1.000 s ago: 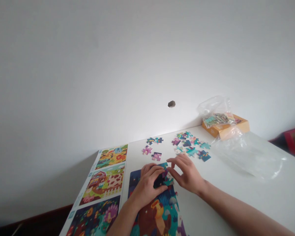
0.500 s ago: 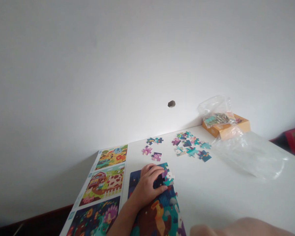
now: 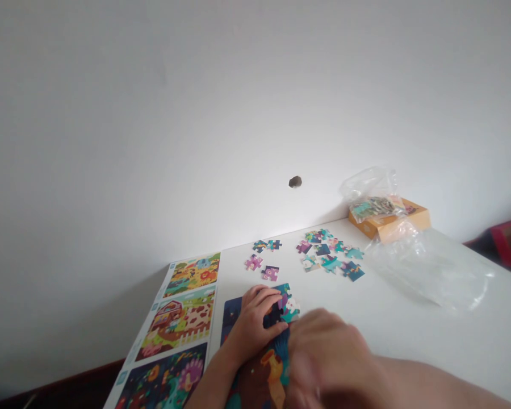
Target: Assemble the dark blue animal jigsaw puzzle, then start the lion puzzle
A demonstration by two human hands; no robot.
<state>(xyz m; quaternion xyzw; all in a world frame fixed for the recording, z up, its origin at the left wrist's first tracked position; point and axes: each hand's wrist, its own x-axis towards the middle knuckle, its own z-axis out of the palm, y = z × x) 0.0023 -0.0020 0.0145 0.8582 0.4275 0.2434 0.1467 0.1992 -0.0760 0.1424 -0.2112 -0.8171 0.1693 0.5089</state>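
Note:
My left hand (image 3: 255,321) lies flat on the dark upper part of a partly assembled jigsaw puzzle (image 3: 290,311), and its fingers cover several pieces. My right hand (image 3: 327,363) is blurred by motion over the puzzle's lower part, hiding much of it. Whether that hand holds a piece is impossible to see. Beyond the hands, loose jigsaw pieces (image 3: 330,255) lie in a scattered group on the white table (image 3: 409,335). A purple piece (image 3: 270,273) is the loose piece nearest my left hand.
A printed sheet of colourful puzzle pictures (image 3: 181,318) lies along the table's left edge. At the far right corner are an orange box (image 3: 392,227) and a small plastic bag of pieces (image 3: 372,208). A large clear plastic bag (image 3: 426,272) lies in front of them.
My right hand has swung in from the bottom edge, moving up and left over the puzzle's lower part. My left hand stays on the puzzle.

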